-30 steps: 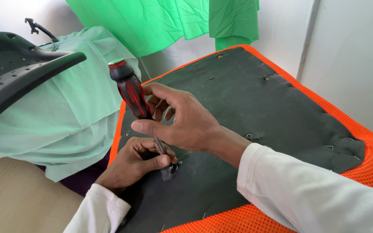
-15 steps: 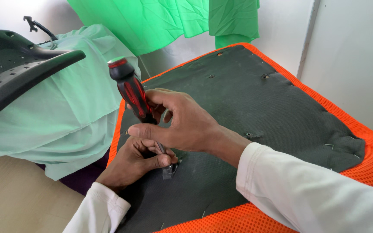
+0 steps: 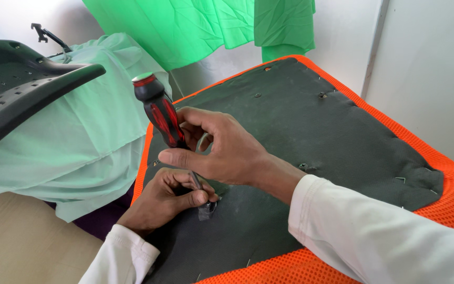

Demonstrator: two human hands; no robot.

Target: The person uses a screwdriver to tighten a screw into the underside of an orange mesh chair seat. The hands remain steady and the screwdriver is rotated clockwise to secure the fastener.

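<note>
Right hand (image 3: 222,150), at frame centre, grips one red-and-black screwdriver (image 3: 161,115), tilted, its tip low on the dark fabric underside (image 3: 311,131) of one orange mesh seat cushion (image 3: 447,179). Left hand (image 3: 166,200), just below, pinches the shaft near the tip. Upper left: one black plastic chair shell (image 3: 17,89), pale green cloth (image 3: 90,131); bright green cloth (image 3: 195,26) against the white wall.

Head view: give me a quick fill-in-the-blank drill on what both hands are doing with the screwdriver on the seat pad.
1. The right hand holds a screwdriver whose handle is black and ____.
2. The left hand steadies the tool's ____ near its tip, with its fingers pinched around it.
3. The dark fabric is stretched over a mesh cushion coloured ____.
4. Left of the cushion lies a pale ____ cloth.

Missing words: red; shaft; orange; green
</note>
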